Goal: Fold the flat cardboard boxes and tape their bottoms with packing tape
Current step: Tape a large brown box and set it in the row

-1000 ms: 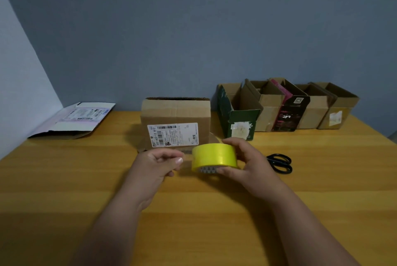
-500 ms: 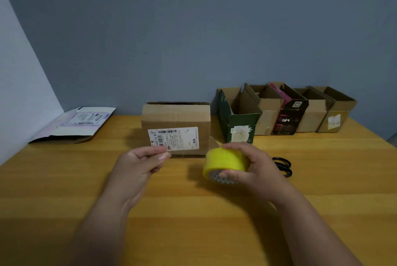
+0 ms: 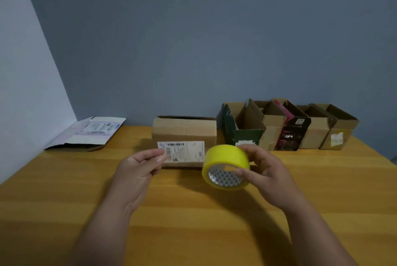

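Lifting the yellow tape roll (image 3: 226, 166) off the table (image 3: 64, 201) and tilting it so its patterned core faces the camera, the right hand (image 3: 265, 176) now grips it with fingers over the top and the thumb at the core, where a second ago the roll sat upright on the wood. The left hand (image 3: 139, 171) has drawn away to the left of the roll, its thumb and fingertips pinched together; a clear strip of tape may run between it and the roll, but whether it holds anything cannot be told. That likely means a length is being pulled for the brown box (image 3: 184, 134), which sits just beyond the hands with a white shipping label (image 3: 187, 150) on its near face and its top closed. One flat box (image 3: 90, 133) lies at the far left against the wall, not yet folded. At the far right a row of open boxes (image 3: 290, 126) stands along the wall
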